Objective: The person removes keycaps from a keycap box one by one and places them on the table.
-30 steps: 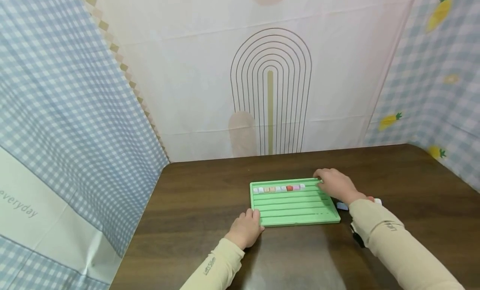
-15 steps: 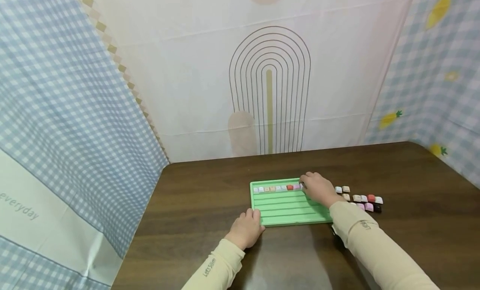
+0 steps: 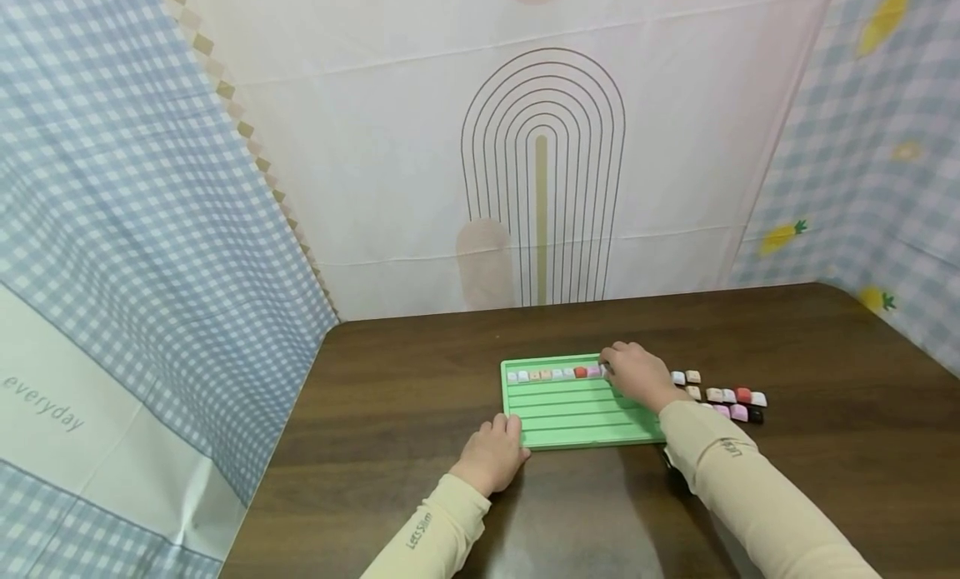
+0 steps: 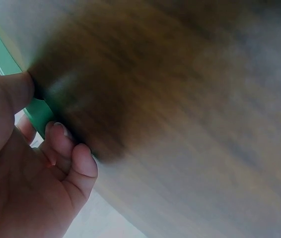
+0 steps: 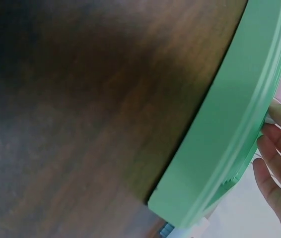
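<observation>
A green ridged tray (image 3: 577,436) lies on the dark wooden table. Along its top groove runs a row of small keycaps, mostly pale, with a red keycap (image 3: 581,371) among them. At the tray's front left corner, my left hand (image 3: 491,456) grips the edge, thumb on one side and fingers curled on the other. My right hand (image 3: 639,376) is over the tray at the row's right end. Between its thumb and index finger it pinches a whitish keycap (image 5: 269,119), mostly covered by the fingertips. The tray's right part is hidden under that hand and sleeve.
Several loose keycaps, among them a black keycap (image 3: 756,415) and a white keycap (image 3: 758,399), lie on the table right of the tray, partly behind the right forearm. A patterned cloth (image 3: 390,187) hangs behind the table's back edge.
My right hand has moved left from the tray's top right corner to the end of the keycap row, uncovering loose keycaps, then stayed there. The left hand has kept its place.
</observation>
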A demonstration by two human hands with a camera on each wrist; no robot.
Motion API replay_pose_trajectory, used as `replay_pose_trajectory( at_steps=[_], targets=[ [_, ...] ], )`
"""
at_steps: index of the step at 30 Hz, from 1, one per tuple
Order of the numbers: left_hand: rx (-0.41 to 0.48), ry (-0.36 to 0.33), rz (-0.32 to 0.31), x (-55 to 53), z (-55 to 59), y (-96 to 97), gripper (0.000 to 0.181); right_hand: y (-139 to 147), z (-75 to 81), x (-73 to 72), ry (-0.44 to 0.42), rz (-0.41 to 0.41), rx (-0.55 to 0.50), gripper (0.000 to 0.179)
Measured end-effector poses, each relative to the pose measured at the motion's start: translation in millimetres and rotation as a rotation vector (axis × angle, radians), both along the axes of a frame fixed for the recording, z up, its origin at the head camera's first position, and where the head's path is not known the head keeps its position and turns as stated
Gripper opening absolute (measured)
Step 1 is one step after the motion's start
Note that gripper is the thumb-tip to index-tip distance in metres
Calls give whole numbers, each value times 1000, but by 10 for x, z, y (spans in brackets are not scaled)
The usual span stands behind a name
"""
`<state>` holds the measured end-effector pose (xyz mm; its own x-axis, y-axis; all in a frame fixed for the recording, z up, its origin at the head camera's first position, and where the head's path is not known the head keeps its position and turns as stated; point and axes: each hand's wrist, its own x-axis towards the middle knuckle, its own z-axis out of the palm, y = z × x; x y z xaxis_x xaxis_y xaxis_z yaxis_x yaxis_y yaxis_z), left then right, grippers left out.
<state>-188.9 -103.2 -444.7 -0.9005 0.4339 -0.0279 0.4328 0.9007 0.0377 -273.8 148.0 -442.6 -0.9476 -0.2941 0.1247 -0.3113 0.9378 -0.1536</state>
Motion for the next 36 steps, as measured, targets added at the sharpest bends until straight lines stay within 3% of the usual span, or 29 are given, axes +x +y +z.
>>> replay_pose_trajectory(
  at_steps=[9, 18, 25, 36],
  targets=[
    [16, -10, 2, 6, 2, -7, 32, 179, 179, 58, 3, -11, -79, 20],
    [-25, -44, 9, -29, -29, -5, 32, 803, 322, 126, -50, -139, -80, 25],
    [-12, -30, 13, -18, -9, -16, 33, 1179, 287, 217, -181, -200, -50, 26],
    [6, -52, 20, -13, 4, -2, 32, 1232, 143, 202, -272, -225, -55, 26]
  ],
)
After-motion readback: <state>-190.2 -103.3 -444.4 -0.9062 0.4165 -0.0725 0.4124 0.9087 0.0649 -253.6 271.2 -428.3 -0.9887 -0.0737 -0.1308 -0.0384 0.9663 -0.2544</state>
